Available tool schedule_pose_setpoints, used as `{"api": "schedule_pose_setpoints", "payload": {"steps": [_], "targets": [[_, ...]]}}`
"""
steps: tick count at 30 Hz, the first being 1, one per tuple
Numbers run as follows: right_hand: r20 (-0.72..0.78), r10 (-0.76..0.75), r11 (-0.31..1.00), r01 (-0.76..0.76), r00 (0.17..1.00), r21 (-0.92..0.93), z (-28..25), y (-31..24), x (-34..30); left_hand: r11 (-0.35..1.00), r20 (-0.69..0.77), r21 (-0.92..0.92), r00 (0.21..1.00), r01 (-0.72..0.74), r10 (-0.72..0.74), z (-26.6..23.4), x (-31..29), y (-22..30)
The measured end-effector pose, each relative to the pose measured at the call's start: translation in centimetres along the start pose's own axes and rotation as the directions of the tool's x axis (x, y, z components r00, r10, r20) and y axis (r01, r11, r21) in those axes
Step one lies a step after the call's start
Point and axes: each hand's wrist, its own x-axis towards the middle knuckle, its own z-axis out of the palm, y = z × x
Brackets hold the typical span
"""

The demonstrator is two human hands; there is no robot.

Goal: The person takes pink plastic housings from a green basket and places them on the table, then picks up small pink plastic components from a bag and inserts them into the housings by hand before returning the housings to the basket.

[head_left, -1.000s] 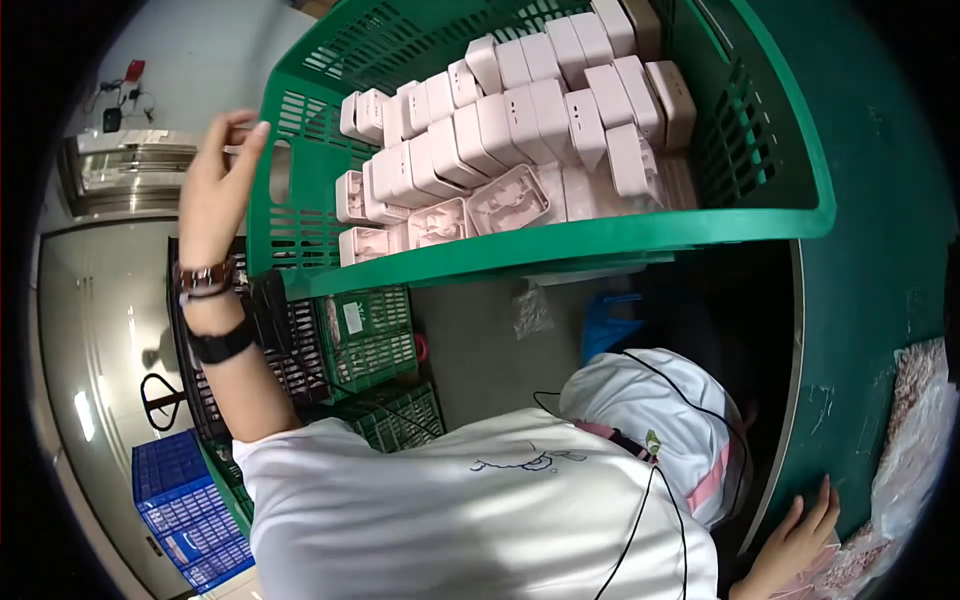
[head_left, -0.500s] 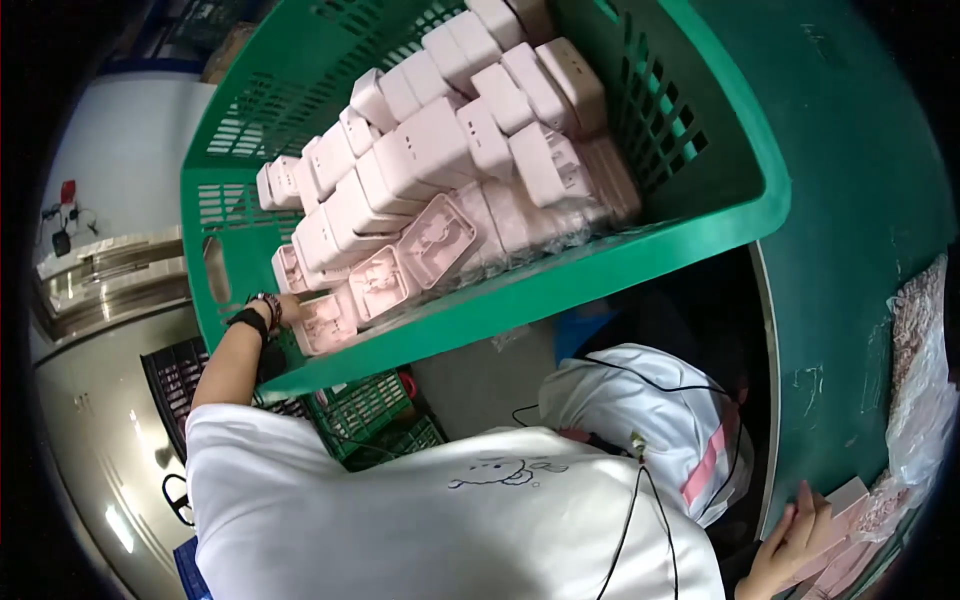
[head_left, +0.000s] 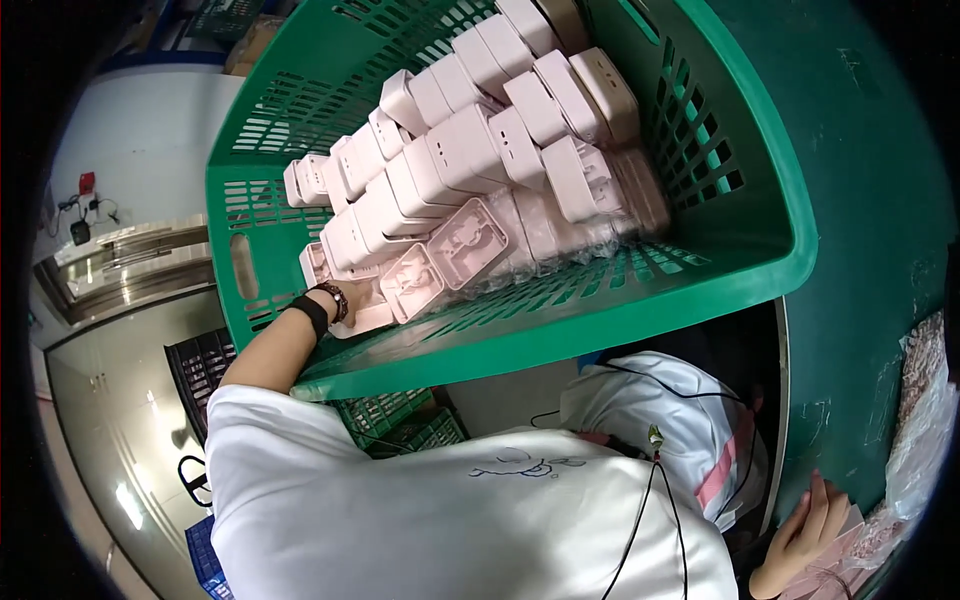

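Note:
My left hand reaches over the near left rim of a large green basket. Its fingers are closed on a pale pink open plastic housing in the near left corner, though the fingertips are partly hidden. Beside that housing lie two more open-faced housings, their moulded insides facing up. Behind them, many closed pink housings stand in slanting rows. At the lower right, my right hand rests with fingers stretched over flat pink pieces on the green tabletop.
A clear bag of small pinkish parts lies at the table's right side. Below the big basket stand green crates and a dark crate. A white cloth bundle with a pink stripe and thin black cables sit beside the table edge.
The view has shifted, so the basket appears farther right. My left hand has moved from the housing's edge to over its inside. My right hand stays by the flat pieces, fingers still stretched.

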Motion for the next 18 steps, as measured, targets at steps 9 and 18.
{"api": "schedule_pose_setpoints", "payload": {"steps": [9,18], "targets": [[-0.108,-0.118,0.993,0.118,0.987,-0.002,-0.3,0.1,1.3,0.994,0.298,0.091,0.954,-0.062,0.032,-3.1,-2.9,-1.2],[-0.393,-0.269,0.919,0.356,0.879,0.167,-1.6,-3.4,5.4,0.144,-0.757,-0.605,0.622,-0.783,0.199,-15.4,-15.1,1.5]]}}
